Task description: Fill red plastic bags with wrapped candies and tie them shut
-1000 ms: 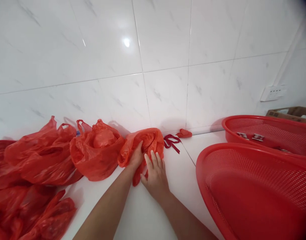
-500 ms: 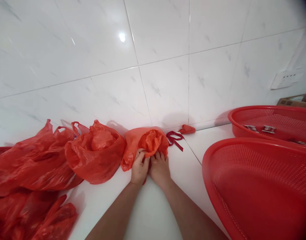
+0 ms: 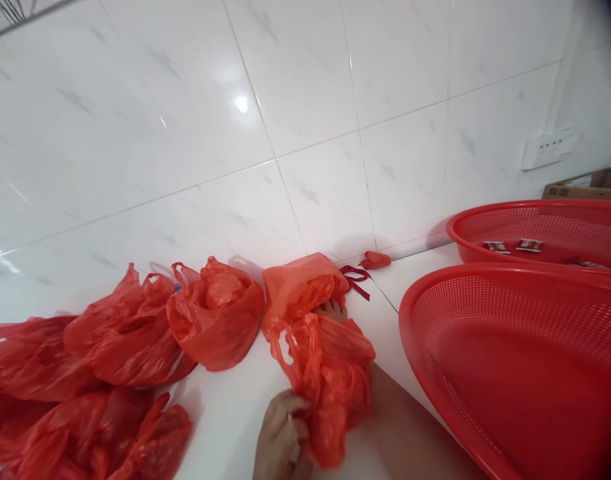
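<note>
My left hand (image 3: 282,437) is low in the middle, its fingers pinched on one end of a crumpled red plastic bag (image 3: 330,373). The bag is stretched towards me, a handle loop showing on its left side. My right hand (image 3: 334,309) lies further back, with its fingers curled at the bag by the wall. The bag's loose folds cover most of that hand and wrist. Behind them, the bag's back part (image 3: 300,277) sits close against the tiled wall. Any contents are hidden.
Several red plastic bags (image 3: 215,333) are heaped to the left. A dark red ribbon (image 3: 358,275) and a small red bundle (image 3: 376,259) lie by the wall. Two red baskets (image 3: 410,300) stand at right, small packets (image 3: 529,245) in the rear one. A cardboard box (image 3: 585,185) is behind.
My left hand has come back towards me, drawing out the bag's crumpled part. My right hand has stayed near the wall, now partly covered. The view has shifted slightly.
</note>
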### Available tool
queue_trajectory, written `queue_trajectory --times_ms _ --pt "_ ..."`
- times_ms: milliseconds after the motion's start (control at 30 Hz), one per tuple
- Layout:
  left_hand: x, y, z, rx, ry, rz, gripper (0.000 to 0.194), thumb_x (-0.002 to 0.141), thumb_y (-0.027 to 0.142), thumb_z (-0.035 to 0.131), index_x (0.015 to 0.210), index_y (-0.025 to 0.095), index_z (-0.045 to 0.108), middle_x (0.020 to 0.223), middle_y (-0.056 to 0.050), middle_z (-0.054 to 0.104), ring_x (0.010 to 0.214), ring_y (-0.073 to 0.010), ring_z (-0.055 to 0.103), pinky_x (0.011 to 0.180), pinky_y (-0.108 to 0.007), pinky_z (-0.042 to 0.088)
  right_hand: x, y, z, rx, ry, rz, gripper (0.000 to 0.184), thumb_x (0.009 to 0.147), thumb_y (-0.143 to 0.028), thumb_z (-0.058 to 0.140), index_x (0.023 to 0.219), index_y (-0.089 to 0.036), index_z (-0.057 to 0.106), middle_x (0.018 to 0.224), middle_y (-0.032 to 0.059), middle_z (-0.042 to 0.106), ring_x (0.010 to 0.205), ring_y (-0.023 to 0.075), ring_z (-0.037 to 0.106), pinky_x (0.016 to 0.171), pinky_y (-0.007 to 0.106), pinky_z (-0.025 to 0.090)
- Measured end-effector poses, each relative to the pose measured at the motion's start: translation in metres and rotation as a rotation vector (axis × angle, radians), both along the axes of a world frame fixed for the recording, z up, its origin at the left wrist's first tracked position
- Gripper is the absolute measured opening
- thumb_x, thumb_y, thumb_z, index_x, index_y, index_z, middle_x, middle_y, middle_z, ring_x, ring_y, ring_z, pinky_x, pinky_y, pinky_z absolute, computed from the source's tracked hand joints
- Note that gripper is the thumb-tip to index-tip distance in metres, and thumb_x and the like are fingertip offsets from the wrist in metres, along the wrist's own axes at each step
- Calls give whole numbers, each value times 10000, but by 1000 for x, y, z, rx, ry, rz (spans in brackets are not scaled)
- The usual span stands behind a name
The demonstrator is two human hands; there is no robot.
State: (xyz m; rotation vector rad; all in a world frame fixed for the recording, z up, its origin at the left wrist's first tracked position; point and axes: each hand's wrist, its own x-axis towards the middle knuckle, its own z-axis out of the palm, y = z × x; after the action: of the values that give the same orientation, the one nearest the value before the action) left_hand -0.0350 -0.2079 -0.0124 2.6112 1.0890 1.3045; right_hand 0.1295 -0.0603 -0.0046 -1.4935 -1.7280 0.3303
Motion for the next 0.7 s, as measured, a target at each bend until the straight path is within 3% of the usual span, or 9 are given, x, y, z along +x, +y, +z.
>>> queue_trajectory --times_ms 100,167,267,400,533,700 --pt "-13 -17 -16 -75 43 22 95 780 225 547 692 261 541 943 -90 636 905 -245 610 716 -363 540 4 4 0 15 -50 -8 360 849 -351 592 1165 -181 616 1258 100 560 1254 370 381 1028 561 261" --pt "-20 -19 -22 -118 103 70 63 717 212 609 713 251 560 1036 -107 625 966 -263 608 760 -376 547 4 7 -1 16 -64 -9 399 823 -324 603 1200 -192 613 1288 115 554 1277 398 331 1026 565 209" --pt "-26 -12 -21 -156 171 176 143 652 184 670 756 237 587 1136 -128 602 1067 -291 587 832 -405 546 6 8 -3 9 -69 -20 480 828 -298 577 1302 -238 529 1377 103 487 1286 358 333 1018 533 235" --pt "-31 -3 -17 -140 140 343 127 734 250 649 860 234 636 1179 -138 601 1129 -300 564 921 -456 508 10 -1 -5 13 -71 -64 487 818 -311 569 1302 -278 523 1370 89 494 1282 342 333 1010 538 246" --pt "-35 2 -21 -106 121 402 307 732 317 666 1028 238 646 1192 -141 608 1166 -328 542 940 -482 490 14 -18 -6 84 -74 -70 485 787 -287 592 1269 -292 541 1365 67 493 1287 323 300 1001 505 241" --pt "-36 5 -31 -190 147 521 483 761 415 616 1180 176 593 1313 -169 534 1266 -358 453 996 -523 434 19 -36 -9 149 -24 -164 274 859 -228 474 1082 -226 632 1130 92 619 1126 267 445 944 437 298"
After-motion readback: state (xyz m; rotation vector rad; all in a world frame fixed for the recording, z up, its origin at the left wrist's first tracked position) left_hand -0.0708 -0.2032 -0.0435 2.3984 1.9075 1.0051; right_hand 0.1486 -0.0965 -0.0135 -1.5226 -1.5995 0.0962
